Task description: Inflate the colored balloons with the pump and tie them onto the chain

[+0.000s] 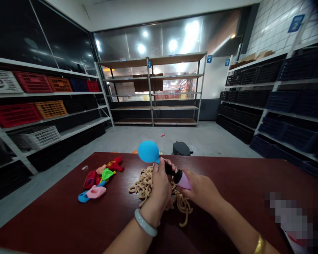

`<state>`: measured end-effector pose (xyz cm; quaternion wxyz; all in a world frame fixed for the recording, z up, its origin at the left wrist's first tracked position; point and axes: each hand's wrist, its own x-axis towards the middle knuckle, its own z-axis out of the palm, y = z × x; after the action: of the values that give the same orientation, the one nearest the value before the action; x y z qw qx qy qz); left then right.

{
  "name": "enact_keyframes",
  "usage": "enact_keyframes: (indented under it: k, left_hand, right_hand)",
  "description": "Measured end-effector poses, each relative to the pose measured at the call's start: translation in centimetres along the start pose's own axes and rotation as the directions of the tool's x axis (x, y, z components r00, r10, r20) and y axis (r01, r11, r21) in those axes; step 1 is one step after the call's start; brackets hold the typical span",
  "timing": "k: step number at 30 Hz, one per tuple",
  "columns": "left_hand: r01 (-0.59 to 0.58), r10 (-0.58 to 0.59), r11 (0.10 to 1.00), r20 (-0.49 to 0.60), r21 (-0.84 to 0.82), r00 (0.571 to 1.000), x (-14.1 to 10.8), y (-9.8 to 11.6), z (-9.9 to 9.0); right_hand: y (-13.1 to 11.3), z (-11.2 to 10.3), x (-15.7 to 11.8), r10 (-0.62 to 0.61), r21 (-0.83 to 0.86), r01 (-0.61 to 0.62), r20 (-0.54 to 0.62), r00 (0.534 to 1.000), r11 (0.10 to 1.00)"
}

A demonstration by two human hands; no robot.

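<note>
A blue balloon (148, 151), partly inflated, rises over the table's far edge, its neck pinched in my left hand (160, 180). My right hand (198, 187) is wrapped round a pink and black device (184, 180), whose dark front end reaches to the fingers of my left hand. Beneath both hands lies a tangled heap of beige cord-like loops (143, 183). To the left of the heap sits a loose group of deflated balloons: red (91, 179), green (106, 174) and pink (95, 192), with another blue one (84, 197).
The dark red table (55, 211) spans the foreground. A blurred, pixelated object (291, 218) lies at its right. Beyond the table are a dark grey object (181, 148) and a small red item (163, 134) on the floor. Shelves with crates (33, 82) line both sides.
</note>
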<state>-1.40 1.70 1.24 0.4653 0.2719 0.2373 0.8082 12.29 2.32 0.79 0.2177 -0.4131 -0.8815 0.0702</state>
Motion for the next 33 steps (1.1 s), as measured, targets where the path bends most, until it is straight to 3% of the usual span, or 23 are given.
enact_keyframes:
  k: [8,12,18,28,33]
  left_hand:
    - [-0.152,0.148,0.986,-0.066,-0.066,0.987,3.7,6.0,-2.7]
    - [-0.202,0.195,0.978,-0.117,-0.054,0.974,4.8,7.4,-3.8]
    - [-0.206,0.199,0.976,-0.096,-0.076,0.975,4.1,5.7,-2.9]
    - [0.014,-0.014,1.0,-0.014,-0.018,1.0,-0.8,-0.8,0.4]
    - [-0.002,0.002,1.0,-0.04,-0.001,0.999,-1.2,-1.0,0.8]
  right_hand:
    - [1.5,-0.2,-0.3,-0.026,-0.04,0.026,0.022,0.999,0.999]
    - [2.5,-0.4,-0.4,-0.042,-0.044,0.045,0.05,0.998,0.998]
    - [2.8,-0.2,-0.6,-0.013,-0.108,0.018,0.049,0.999,0.994]
    - [1.2,0.4,-0.8,-0.004,-0.05,0.003,-0.015,1.0,0.999]
    - [0.6,0.3,-0.7,0.0,-0.036,-0.001,-0.025,1.0,0.999]
